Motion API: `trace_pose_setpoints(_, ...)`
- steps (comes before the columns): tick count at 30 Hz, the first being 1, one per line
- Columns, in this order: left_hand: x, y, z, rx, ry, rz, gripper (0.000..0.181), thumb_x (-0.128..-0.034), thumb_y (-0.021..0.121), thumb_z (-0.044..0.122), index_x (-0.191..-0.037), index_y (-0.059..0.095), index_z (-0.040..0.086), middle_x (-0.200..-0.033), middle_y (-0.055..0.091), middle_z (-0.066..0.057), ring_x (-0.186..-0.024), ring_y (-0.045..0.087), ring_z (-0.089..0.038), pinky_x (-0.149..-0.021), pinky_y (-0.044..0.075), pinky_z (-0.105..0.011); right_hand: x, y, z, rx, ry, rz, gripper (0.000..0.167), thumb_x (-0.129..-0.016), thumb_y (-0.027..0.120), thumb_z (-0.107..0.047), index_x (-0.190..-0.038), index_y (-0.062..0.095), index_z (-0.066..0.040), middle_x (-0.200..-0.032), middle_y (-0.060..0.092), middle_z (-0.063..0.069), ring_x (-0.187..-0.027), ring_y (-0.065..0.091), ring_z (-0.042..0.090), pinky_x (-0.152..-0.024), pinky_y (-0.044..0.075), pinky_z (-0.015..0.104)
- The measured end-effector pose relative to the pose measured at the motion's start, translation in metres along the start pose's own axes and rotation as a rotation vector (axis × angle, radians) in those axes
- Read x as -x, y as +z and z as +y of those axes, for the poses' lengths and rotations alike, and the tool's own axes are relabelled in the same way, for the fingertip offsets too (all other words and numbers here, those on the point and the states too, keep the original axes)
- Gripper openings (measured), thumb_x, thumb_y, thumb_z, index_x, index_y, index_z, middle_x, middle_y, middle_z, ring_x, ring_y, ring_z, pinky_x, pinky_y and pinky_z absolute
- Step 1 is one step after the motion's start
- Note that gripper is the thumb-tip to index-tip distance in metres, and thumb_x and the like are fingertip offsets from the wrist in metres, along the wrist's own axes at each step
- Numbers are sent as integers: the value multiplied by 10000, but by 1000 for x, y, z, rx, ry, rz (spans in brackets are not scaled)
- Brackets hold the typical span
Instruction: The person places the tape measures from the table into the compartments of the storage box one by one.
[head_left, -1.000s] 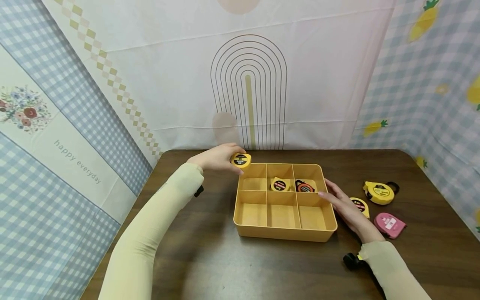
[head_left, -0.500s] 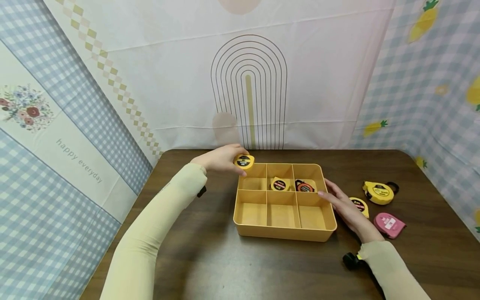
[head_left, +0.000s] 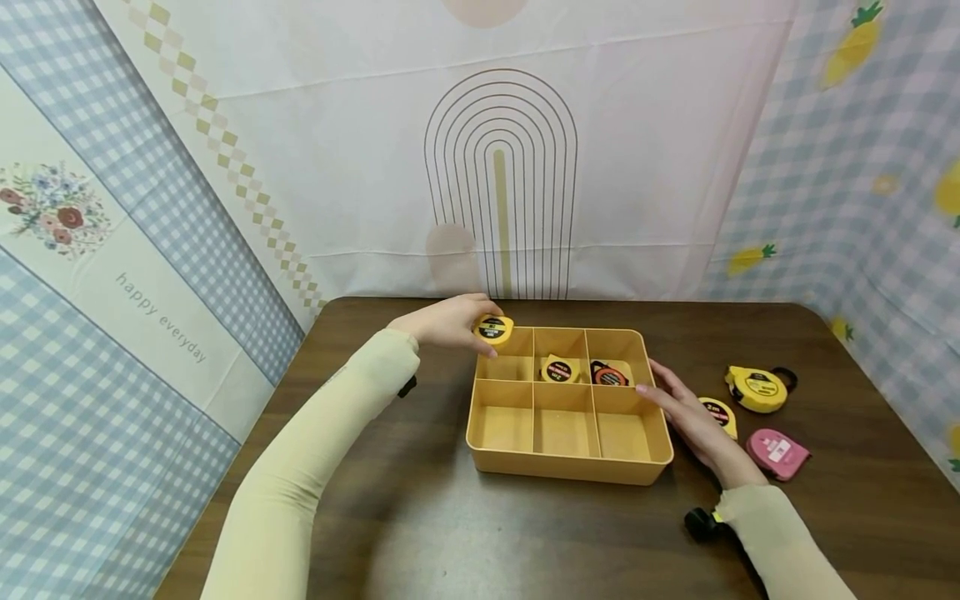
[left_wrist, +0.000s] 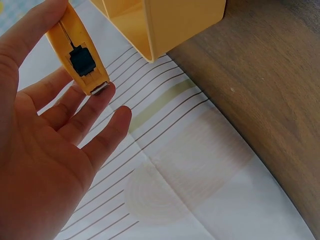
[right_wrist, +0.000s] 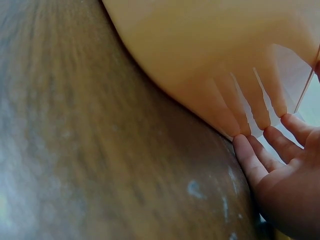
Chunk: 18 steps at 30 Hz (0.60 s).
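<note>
My left hand [head_left: 453,323] pinches a yellow tape measure [head_left: 493,330] with a black label, above the back left corner of a yellow compartment box [head_left: 566,463]. In the left wrist view, the thumb and fingers hold the tape measure [left_wrist: 79,52] by its sides, its metal tip showing. At the box's right side, my right hand [head_left: 693,422] grips the wall, thumb over the rim. Several fingertips press the outer wall [right_wrist: 200,60] in the right wrist view. Another yellow tape measure [head_left: 559,369] lies in the back middle compartment, and an orange-and-black one [head_left: 610,374] in the back right.
On the table [head_left: 420,533], right of the box, lie a yellow tape measure [head_left: 759,390] with a black strap, a pink one [head_left: 778,454] and a yellow one [head_left: 722,416] partly behind my right hand. A patterned cloth [head_left: 637,167] hangs behind the table.
My left hand has moved slightly right and down with the yellow tape measure, which is now over the back left compartment. My right hand has stayed on the box.
</note>
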<state>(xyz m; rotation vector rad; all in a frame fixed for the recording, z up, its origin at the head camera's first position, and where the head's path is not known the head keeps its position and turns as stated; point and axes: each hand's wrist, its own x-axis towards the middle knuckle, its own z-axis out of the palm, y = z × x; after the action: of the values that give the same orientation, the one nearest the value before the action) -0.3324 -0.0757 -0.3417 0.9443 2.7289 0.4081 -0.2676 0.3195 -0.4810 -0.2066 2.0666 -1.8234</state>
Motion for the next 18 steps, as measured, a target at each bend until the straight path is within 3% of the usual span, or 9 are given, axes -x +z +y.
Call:
trace_pose_setpoints(8, -2, 3, 2, 15, 15, -13, 626, -831, 838, 367, -1332, 603, 74, -1195, 564, -13, -1046, 521, -152, -952, 426, -295, 0, -1, 3, -7, -5, 4, 792, -1058, 527, -330, -1634, 22, -125, -1664, 30, 204, -1490, 133, 408, -1168, 162, 621)
trace_pose_setpoints(18, -5, 6, 6, 14, 21, -19, 603, -832, 837, 340, -1322, 610, 73, -1200, 568, -14, -1050, 519, -145, -953, 423, -282, -1, 0, -1, 3, 11, 6, 796, -1056, 530, -324, -1634, 18, -127, -1670, -26, 200, -1493, 114, 438, -1161, 169, 634)
